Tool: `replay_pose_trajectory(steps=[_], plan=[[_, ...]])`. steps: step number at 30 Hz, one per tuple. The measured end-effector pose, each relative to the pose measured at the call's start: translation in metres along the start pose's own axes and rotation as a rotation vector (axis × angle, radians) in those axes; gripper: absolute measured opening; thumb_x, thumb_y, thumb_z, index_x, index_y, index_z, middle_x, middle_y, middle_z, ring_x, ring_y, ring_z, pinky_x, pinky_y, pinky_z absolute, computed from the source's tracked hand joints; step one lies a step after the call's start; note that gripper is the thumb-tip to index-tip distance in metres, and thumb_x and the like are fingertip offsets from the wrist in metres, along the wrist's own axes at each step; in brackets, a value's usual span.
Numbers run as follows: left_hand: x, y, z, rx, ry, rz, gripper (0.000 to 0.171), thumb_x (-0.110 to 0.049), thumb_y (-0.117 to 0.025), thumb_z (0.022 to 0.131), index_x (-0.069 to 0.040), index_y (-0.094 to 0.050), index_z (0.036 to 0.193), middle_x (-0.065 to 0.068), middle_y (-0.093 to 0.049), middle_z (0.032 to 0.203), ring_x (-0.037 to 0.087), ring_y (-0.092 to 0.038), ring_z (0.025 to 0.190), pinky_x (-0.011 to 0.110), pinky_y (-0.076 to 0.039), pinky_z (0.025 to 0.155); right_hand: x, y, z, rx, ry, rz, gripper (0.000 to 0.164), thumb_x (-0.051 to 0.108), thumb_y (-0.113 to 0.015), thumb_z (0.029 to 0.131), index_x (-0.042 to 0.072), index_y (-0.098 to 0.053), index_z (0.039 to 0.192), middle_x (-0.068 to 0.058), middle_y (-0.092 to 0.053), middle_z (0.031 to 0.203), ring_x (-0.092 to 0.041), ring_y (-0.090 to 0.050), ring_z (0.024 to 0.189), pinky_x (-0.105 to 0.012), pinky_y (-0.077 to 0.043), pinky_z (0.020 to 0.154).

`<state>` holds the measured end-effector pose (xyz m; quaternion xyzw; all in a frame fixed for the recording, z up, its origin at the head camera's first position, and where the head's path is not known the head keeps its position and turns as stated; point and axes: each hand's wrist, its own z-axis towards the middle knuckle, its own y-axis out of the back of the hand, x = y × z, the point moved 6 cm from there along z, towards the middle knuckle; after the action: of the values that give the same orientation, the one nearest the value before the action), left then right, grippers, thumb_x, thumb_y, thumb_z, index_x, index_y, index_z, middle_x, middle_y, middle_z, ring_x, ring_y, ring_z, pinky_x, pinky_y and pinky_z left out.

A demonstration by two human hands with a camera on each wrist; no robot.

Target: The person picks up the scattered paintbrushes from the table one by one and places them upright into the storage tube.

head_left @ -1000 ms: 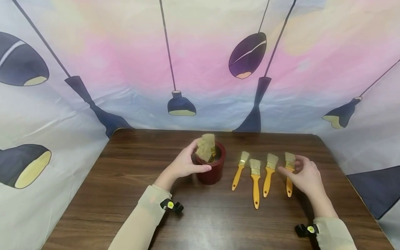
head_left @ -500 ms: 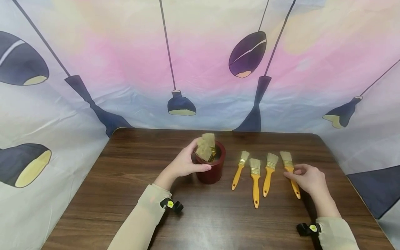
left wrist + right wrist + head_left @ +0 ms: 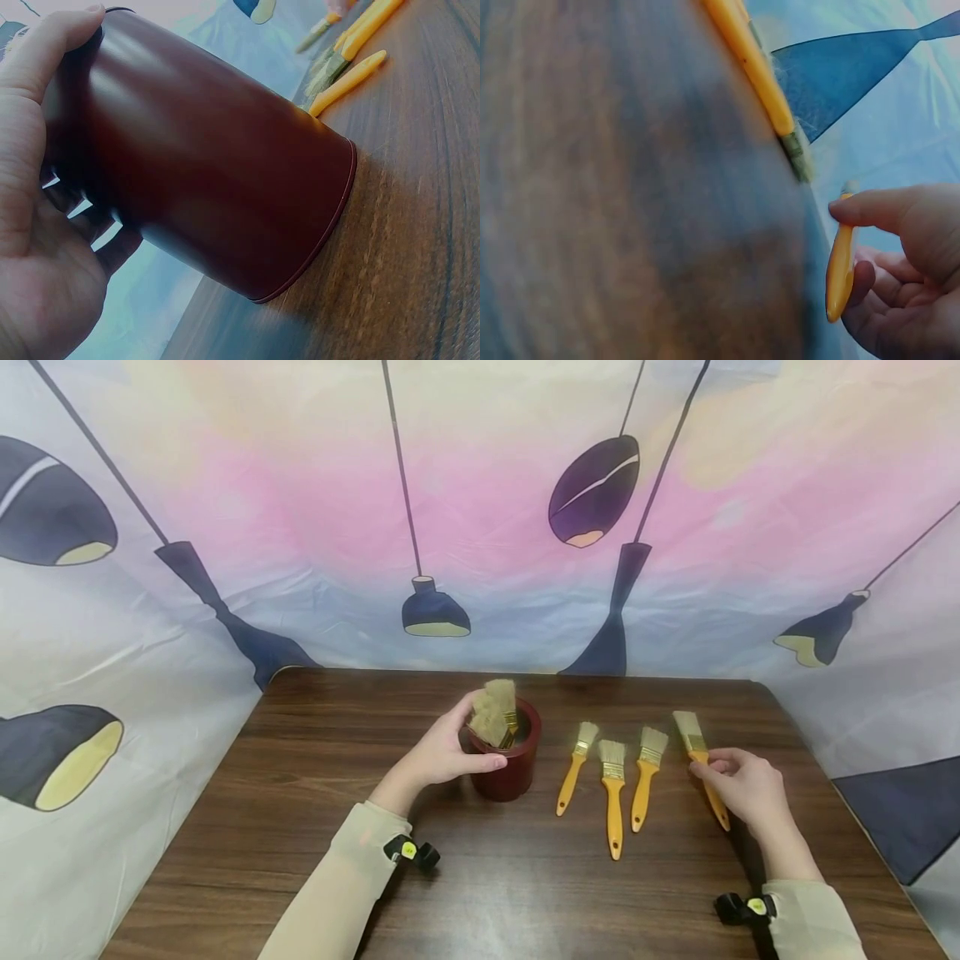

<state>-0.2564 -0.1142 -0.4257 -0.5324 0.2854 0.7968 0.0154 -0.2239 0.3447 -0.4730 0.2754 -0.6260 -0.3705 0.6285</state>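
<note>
My left hand [image 3: 446, 747] grips the side of a dark red cylindrical cup [image 3: 510, 774], thumb in front and fingers around its far left side. The cup stands upright, as the left wrist view of the cup [image 3: 202, 157] also shows. Several pale bristle heads [image 3: 492, 714] stick up out of it. On the right, my right hand [image 3: 750, 785] pinches the yellow handle of a paintbrush [image 3: 696, 747] between thumb and fingers. In the right wrist view that paintbrush [image 3: 841, 262] appears raised off the table, its bristles mostly hidden behind the thumb.
Between the cup and my right hand lie a narrow paintbrush [image 3: 576, 768], a wider paintbrush [image 3: 613, 793] and another paintbrush [image 3: 647, 777], bristles pointing away. The brown wooden table [image 3: 300, 827] meets a printed cloth backdrop [image 3: 330, 527] at its far edge.
My right hand has closed its fingers on the rightmost paintbrush, which has turned, its bristles shifting left, and lifted slightly. The left hand and cup have stayed still.
</note>
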Motion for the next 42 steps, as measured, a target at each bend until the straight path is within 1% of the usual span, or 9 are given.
replay_pose_trajectory(steps=[7,12,17,20,23,26,30,35,42], plan=[[-0.001,0.000,-0.001,0.000,0.000,-0.002,0.095,-0.028,-0.093,0.084,-0.015,-0.044,0.164,0.006,-0.060,0.150,0.026,-0.058,0.131,0.058,-0.045,0.114,0.022,0.013,0.002,-0.139,0.053,0.033,0.051,0.041,-0.075,0.104,-0.004,-0.074,0.126,-0.020,-0.080,0.106,-0.031,-0.072,0.090,-0.028,-0.047,0.068],[-0.002,0.000,-0.001,-0.002,0.005,-0.007,0.094,-0.027,-0.093,0.085,-0.015,-0.044,0.164,0.007,-0.060,0.150,0.027,-0.058,0.131,0.058,-0.045,0.114,0.050,0.023,0.006,-0.185,0.091,0.103,0.050,0.041,-0.072,0.105,-0.002,-0.074,0.131,-0.021,-0.080,0.115,-0.033,-0.074,0.099,-0.024,-0.047,0.071],[-0.002,0.000,-0.001,-0.003,0.006,-0.009,0.093,-0.025,-0.093,0.084,-0.015,-0.044,0.164,0.007,-0.060,0.150,0.028,-0.058,0.132,0.058,-0.045,0.114,0.082,0.030,0.012,-0.220,0.131,0.211,0.047,0.038,-0.072,0.106,-0.001,-0.075,0.132,-0.022,-0.079,0.116,-0.002,-0.066,0.091,-0.018,-0.047,0.074],[-0.001,0.000,-0.001,-0.005,0.008,-0.005,0.094,-0.024,-0.093,0.084,-0.015,-0.045,0.163,0.007,-0.060,0.150,0.027,-0.058,0.131,0.057,-0.044,0.114,0.103,0.032,0.013,-0.240,0.154,0.287,0.043,0.037,-0.072,0.106,0.000,-0.076,0.129,-0.021,-0.079,0.112,0.009,-0.063,0.085,-0.014,-0.050,0.073],[0.000,0.000,-0.001,-0.005,0.008,-0.005,0.094,-0.025,-0.093,0.084,-0.015,-0.045,0.163,0.006,-0.060,0.150,0.027,-0.058,0.131,0.057,-0.045,0.114,0.123,0.030,0.013,-0.229,0.185,0.393,0.040,0.033,-0.073,0.107,0.000,-0.076,0.128,-0.016,-0.079,0.107,0.006,-0.068,0.084,-0.015,-0.057,0.072],[0.000,0.000,-0.001,-0.004,0.007,-0.010,0.093,-0.025,-0.093,0.084,-0.015,-0.045,0.163,0.006,-0.060,0.149,0.027,-0.058,0.131,0.057,-0.045,0.114,0.142,0.028,0.013,-0.195,0.231,0.511,0.036,0.025,-0.072,0.107,-0.002,-0.073,0.132,-0.007,-0.077,0.103,0.000,-0.073,0.085,-0.023,-0.063,0.072],[-0.001,-0.001,-0.001,-0.002,0.006,-0.016,0.093,-0.023,-0.093,0.084,-0.016,-0.045,0.163,0.007,-0.060,0.150,0.027,-0.058,0.131,0.057,-0.044,0.114,0.168,0.029,0.014,-0.234,0.306,0.547,0.029,0.021,-0.073,0.107,-0.001,-0.075,0.126,0.003,-0.074,0.099,-0.001,-0.071,0.084,-0.019,-0.061,0.072],[-0.001,-0.001,-0.001,-0.002,0.002,-0.017,0.093,-0.024,-0.093,0.084,-0.016,-0.045,0.163,0.006,-0.060,0.150,0.027,-0.058,0.131,0.058,-0.044,0.114,0.207,0.026,0.014,-0.299,0.408,0.573,0.020,0.016,-0.076,0.105,-0.004,-0.075,0.107,-0.002,-0.069,0.097,-0.009,-0.066,0.087,-0.018,-0.055,0.076],[0.003,0.000,-0.001,-0.005,-0.001,0.015,0.097,-0.039,-0.094,0.083,-0.018,-0.044,0.164,0.003,-0.060,0.149,0.025,-0.059,0.128,0.056,-0.047,0.111,0.255,0.008,0.011,-0.202,0.472,0.746,0.024,0.010,-0.078,0.103,-0.003,-0.074,0.123,-0.012,-0.075,0.109,-0.016,-0.071,0.095,-0.025,-0.061,0.087]])
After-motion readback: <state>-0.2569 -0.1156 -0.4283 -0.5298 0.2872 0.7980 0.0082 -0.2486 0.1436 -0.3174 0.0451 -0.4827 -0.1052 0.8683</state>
